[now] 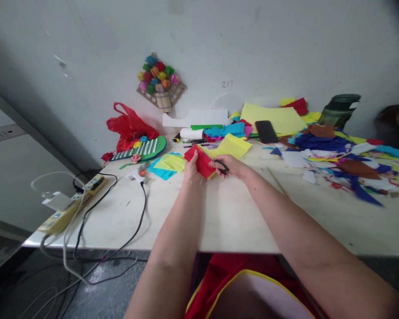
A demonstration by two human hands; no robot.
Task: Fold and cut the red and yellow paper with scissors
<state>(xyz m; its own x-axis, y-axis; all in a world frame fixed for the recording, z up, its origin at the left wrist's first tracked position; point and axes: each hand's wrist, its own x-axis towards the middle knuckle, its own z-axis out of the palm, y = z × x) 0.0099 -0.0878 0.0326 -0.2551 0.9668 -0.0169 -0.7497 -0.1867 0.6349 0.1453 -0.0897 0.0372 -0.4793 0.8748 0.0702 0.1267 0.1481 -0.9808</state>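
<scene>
Over the middle of the table, my left hand [193, 167] is closed on a piece of red paper [204, 166], thumb on top. My right hand [231, 165] grips the black handles of a pair of scissors [221, 166]. The scissor blades point up and left, lying along the upper edge of the red paper. A yellow edge shows below the red piece. Just behind it rests a yellow sheet [234, 147]. Left of my left hand, a smaller yellow piece [170, 162] overlaps blue paper [164, 173].
A glue gun [138, 173] and its cord lie at left, near a power strip [73, 206]. Behind are a red plastic bag [128, 126] and a green board [153, 150]. Rightward are a phone [266, 132], a wooden stick [277, 180], coloured scraps [355, 164] and a dark bottle [339, 110].
</scene>
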